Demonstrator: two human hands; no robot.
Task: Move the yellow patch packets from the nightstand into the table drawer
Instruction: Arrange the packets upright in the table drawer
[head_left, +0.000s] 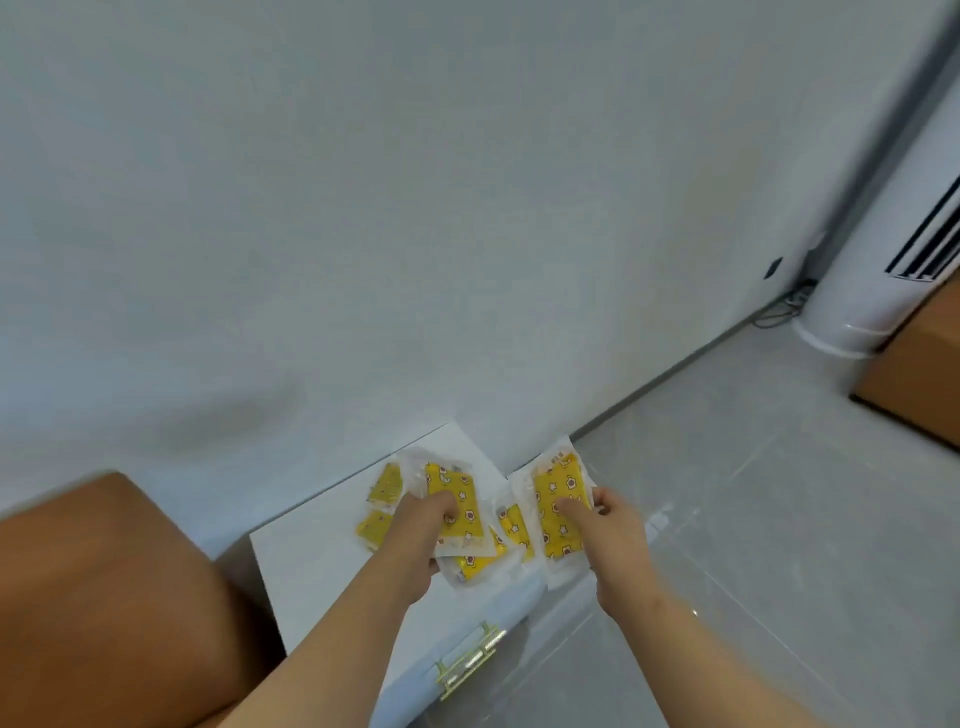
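The left hand (428, 525) gripped one yellow packet (451, 493) above the white nightstand (311, 561); the right hand (610, 530) pinched a second packet (556, 499) at its right edge. The loose packets (387, 483) lay left of and between the hands (long axes roughly near-to-far), nearest the left hand, I judged.
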